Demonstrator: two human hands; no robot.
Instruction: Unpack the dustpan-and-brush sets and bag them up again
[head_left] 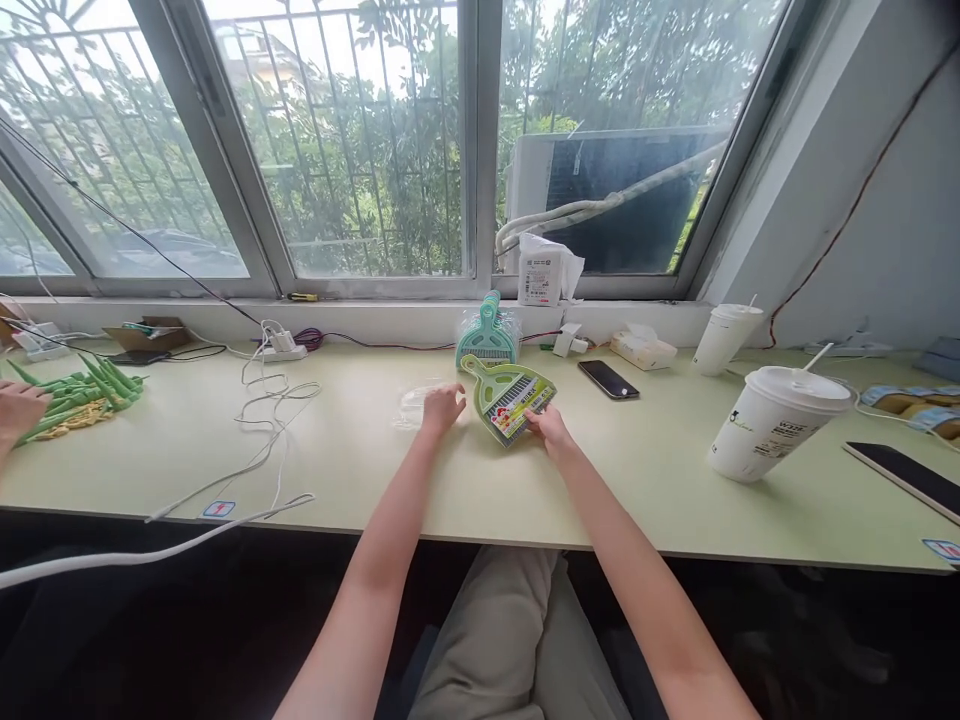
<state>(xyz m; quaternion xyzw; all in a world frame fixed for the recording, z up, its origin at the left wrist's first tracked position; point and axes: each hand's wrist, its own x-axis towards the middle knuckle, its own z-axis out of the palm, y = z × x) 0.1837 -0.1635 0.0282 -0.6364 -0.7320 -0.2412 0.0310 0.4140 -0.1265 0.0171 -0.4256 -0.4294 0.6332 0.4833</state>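
Note:
A small green dustpan (pixel 491 385) with a dark-bristled brush and a printed label is tilted above the table. My right hand (pixel 551 428) grips its lower right edge, thumb over the label. Just left of the dustpan's handle end, my left hand (pixel 444 408) has its fingers curled together; whether anything thin is between them is hidden. Clear plastic wrap (pixel 411 405) lies on the table beside my left hand. Behind the green dustpan, a stack of teal dustpans (pixel 487 330) in clear wrapping stands against the wall.
Right of the dustpan lie a phone (pixel 609 380) and a tissue pack (pixel 643 347). Two white lidded cups (pixel 776 425) with straws stand farther right, near another phone (pixel 904 475). White cables (pixel 274 420) sprawl at left. Another person's hand (pixel 21 408) touches green pods (pixel 90 395).

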